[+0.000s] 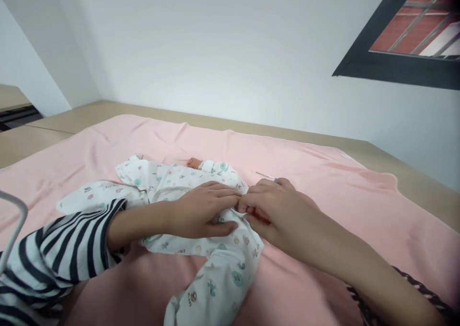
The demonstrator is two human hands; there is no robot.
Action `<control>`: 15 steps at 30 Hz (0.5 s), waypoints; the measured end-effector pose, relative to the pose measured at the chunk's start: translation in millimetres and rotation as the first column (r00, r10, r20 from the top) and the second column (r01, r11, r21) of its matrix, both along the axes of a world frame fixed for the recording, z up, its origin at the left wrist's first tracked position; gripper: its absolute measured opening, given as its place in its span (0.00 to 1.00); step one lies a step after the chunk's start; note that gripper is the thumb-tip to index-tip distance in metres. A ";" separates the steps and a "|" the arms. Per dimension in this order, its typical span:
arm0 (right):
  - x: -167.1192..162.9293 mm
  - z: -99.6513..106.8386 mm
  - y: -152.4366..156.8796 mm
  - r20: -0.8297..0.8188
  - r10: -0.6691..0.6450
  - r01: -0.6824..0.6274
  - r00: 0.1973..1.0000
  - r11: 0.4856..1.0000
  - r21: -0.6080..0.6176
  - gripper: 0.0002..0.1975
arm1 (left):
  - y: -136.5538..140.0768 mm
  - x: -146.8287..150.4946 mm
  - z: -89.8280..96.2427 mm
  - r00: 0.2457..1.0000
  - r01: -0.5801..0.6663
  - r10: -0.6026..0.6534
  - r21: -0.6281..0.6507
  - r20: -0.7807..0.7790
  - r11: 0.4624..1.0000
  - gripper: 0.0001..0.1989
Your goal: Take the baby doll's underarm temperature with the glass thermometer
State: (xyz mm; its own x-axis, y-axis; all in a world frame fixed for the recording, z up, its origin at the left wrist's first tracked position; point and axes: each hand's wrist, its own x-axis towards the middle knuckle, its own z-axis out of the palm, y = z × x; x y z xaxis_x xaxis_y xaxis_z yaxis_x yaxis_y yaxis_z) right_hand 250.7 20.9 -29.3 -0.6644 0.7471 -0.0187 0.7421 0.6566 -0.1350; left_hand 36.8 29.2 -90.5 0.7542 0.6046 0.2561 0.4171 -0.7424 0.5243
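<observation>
A small baby-like figure in a white printed outfit point(230, 273) lies on a pink blanket point(305, 287). One of its tiny hands point(194, 163) shows beyond the sleeve, while its head is hidden behind my right hand. My left hand point(212, 208) rests palm down on the chest of the outfit, fingers stretched out and thumb apart. At the neck end, my right hand point(269, 206) has its fingers curled and pinched on the outfit's collar, touching my left fingertips. Just behind the right hand lies a thin pale stick with a blue end point(266, 175).
The blanket covers a light wooden surface point(82, 113) that runs along a white wall point(223, 53). A dark-framed window point(402, 70) is at the upper right. A white curved bar point(19, 206) stands at the left edge, close to my striped sleeve point(72, 249).
</observation>
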 end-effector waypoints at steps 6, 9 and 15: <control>-0.7 -5.2 4.9 0.030 -0.026 0.023 0.999 0.993 0.115 0.12 | 0.8 1.9 -3.2 0.998 -0.060 0.059 -0.009 -0.007 0.998 0.17; 0.5 -9.7 7.6 0.032 -0.053 0.048 0.998 0.987 0.153 0.11 | 2.0 1.5 -1.9 0.998 -0.062 0.064 -0.061 0.022 0.996 0.16; 0.7 -14.0 11.6 0.037 -0.091 0.081 0.995 0.976 0.204 0.09 | 6.9 0.4 1.2 0.989 -0.038 0.063 -0.183 0.132 0.982 0.15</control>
